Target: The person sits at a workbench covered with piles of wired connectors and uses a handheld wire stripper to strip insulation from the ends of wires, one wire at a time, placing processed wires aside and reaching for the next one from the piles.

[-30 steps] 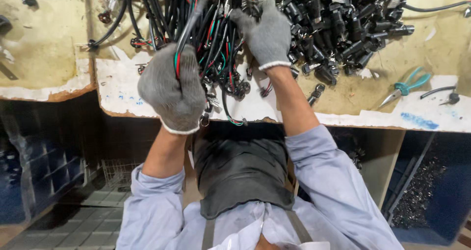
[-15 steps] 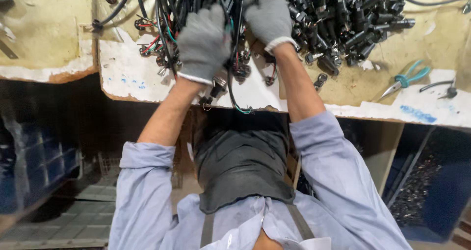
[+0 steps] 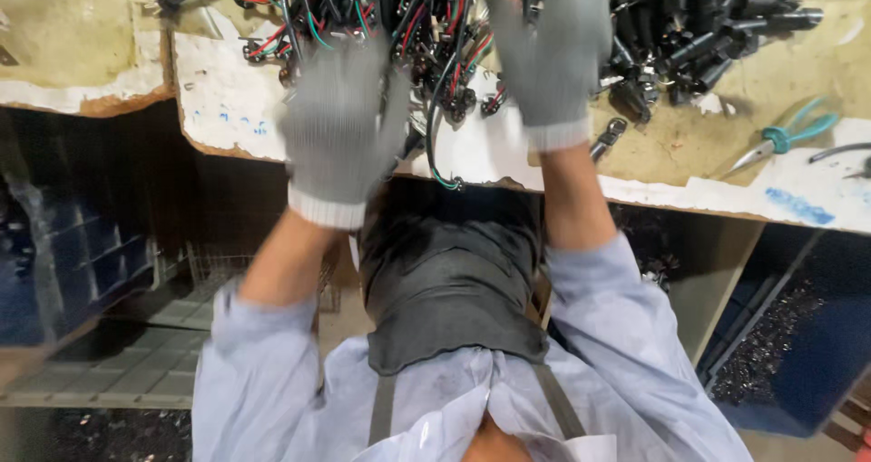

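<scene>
Wires (image 3: 426, 27) in one tangled bundle lie under two gloved hands, left hand (image 3: 340, 131) and right hand (image 3: 549, 54), grips unclear through blur.

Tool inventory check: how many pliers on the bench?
2 visible. Teal-handled pliers lie right on the workbench; dark-handled pliers sit by the right hand. The cable bundle may hide more.

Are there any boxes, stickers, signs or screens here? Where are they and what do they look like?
No boxes, stickers, signs or screens show.
Nearest thing: blue marks on the white sheet at the bench's right edge, a smudgy streak.
More blue marks on the sheet's left part, small and faint.
Left hand and right hand, in grey gloves, are at the wire bundle.
</scene>
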{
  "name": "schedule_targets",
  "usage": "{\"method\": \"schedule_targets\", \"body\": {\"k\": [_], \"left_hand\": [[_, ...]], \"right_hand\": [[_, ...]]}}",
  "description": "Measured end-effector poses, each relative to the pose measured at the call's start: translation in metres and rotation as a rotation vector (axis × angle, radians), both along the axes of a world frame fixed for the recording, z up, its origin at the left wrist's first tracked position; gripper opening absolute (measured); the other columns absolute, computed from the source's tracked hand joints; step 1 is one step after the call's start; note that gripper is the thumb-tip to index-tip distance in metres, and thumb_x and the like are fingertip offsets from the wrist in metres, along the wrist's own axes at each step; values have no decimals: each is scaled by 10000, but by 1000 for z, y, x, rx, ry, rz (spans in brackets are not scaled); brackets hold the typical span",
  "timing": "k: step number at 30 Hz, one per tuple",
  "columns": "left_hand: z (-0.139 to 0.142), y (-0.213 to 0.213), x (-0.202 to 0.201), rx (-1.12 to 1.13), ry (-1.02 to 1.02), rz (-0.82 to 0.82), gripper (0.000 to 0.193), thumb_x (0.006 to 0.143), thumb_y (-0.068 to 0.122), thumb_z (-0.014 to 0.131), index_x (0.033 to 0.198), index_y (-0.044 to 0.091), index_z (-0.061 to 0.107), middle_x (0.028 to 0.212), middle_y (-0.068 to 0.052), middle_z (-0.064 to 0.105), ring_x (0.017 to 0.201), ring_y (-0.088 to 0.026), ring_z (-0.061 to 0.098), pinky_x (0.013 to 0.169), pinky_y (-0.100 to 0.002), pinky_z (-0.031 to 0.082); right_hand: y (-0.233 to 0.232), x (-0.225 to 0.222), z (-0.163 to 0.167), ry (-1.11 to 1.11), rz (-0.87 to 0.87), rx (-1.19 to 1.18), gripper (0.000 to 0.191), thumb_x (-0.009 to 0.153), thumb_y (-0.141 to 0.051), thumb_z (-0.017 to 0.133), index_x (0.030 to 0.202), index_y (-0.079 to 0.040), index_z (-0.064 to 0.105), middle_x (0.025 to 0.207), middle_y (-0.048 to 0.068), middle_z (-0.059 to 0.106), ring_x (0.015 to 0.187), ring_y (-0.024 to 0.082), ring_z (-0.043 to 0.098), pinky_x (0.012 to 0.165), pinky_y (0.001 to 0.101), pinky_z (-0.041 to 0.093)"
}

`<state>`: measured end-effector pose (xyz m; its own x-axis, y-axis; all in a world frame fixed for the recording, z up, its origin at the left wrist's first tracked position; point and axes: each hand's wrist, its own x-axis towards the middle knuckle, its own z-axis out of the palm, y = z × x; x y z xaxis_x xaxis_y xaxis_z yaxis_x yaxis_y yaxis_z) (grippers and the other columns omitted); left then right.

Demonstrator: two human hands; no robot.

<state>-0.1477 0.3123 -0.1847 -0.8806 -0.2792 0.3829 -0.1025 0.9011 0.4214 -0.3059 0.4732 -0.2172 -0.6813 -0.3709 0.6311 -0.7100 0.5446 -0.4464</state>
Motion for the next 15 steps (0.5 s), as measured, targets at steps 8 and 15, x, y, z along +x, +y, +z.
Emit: {"method": "schedule_targets", "body": {"k": [8,15], "left_hand": [[-72,29,59,31,-434,32,250,934,342,727,986,100,700,868,-124,687,808,-336,684,629,-470,517],[-2,-4,106,545,-114,171,175,975,95,728,1116,-10,720,991,-131,730,856,-209,706,826,-333,556]], "right_hand": [[29,103,-38,-227,398,464,420,818,-161,804,1207,-65,678,931,142,643,823,333,619,674,451,465],[18,71,-49,-414,187,-147,313,935,-82,732,1237,-85,650,1001,119,643,930,274,634,802,393,517]]}}
